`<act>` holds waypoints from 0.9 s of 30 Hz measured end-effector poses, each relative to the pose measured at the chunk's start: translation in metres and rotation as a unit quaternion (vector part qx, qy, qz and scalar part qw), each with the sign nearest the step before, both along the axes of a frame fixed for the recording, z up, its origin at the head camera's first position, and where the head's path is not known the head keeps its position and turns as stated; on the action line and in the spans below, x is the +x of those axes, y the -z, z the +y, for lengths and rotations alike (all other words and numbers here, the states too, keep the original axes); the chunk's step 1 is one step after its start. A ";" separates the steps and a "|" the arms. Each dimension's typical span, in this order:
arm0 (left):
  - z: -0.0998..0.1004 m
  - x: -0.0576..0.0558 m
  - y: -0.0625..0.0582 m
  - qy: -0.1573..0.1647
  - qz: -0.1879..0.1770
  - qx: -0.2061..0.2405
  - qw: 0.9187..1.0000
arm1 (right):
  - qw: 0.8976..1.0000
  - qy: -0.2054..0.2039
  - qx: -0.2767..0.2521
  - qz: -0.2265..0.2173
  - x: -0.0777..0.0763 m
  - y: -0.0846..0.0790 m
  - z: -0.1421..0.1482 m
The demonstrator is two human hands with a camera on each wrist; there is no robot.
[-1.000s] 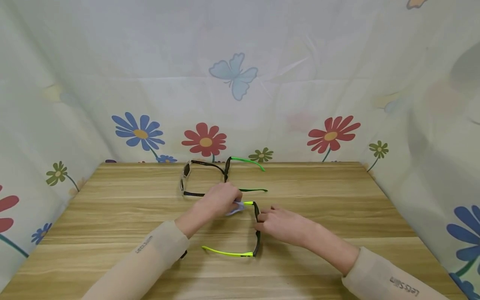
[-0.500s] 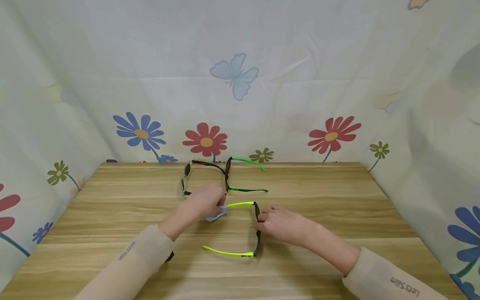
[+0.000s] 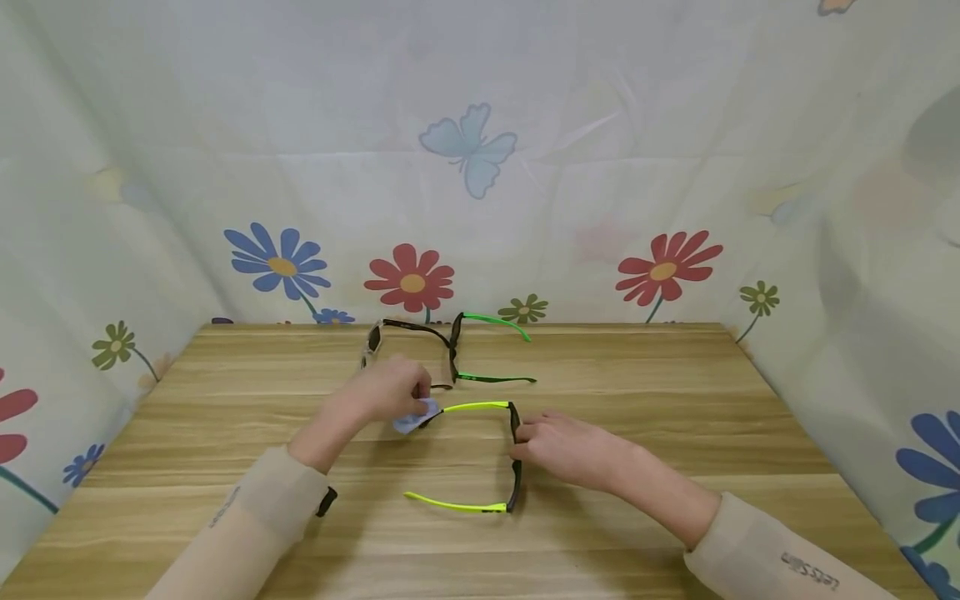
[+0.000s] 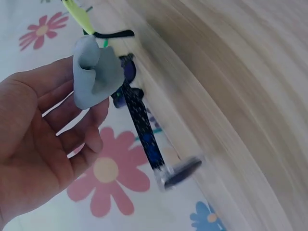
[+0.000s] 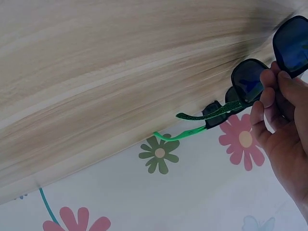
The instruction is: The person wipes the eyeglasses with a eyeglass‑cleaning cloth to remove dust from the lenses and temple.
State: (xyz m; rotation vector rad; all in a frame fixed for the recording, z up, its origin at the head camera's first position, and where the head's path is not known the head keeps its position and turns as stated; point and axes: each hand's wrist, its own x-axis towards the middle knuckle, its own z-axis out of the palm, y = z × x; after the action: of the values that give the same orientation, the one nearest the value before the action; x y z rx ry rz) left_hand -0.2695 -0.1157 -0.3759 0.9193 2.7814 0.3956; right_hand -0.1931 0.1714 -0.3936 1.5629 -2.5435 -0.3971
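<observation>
Sunglasses with black front and yellow temples (image 3: 476,407) stand opened out over the table, lenses facing right. My right hand (image 3: 573,450) pinches them near the bridge, between the two dark lenses (image 5: 248,79). In my left hand (image 3: 384,392) is a small pale blue-grey cloth (image 3: 415,418), pinched between thumb and fingers. It is at the black tip (image 4: 115,34) of the far temple; whether it still touches the tip, I cannot tell. The near temple (image 3: 457,506) is free of both hands.
Farther back lie green-templed sunglasses (image 3: 495,379) and, to their left, clear-framed sunglasses (image 3: 374,337), partly covered by my left hand. A small dark object (image 3: 327,502) shows beside the left sleeve. A flowered curtain (image 3: 555,208) hangs behind the wooden table (image 3: 637,375).
My left hand has slid leftward with the cloth along the far yellow temple, from near its hinge to its tip. My right hand and the sunglasses have stayed in place.
</observation>
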 end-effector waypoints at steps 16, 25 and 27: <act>0.045 -0.001 0.012 0.041 0.083 0.018 0.996 | 1.000 -0.012 -0.002 0.008 -0.001 -0.002 0.001; 0.064 -0.002 0.020 0.051 0.083 -0.006 0.995 | 1.000 -0.013 0.004 0.006 -0.001 -0.003 0.000; 0.067 -0.003 0.021 0.052 0.082 -0.009 0.995 | 1.000 -0.014 0.006 0.007 -0.001 -0.003 0.001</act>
State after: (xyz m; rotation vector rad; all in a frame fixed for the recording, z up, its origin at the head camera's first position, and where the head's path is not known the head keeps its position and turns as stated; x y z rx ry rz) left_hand -0.2726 -0.0484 -0.3970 1.1355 2.8614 0.2893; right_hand -0.1940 0.1721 -0.3910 1.5919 -2.5107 -0.4187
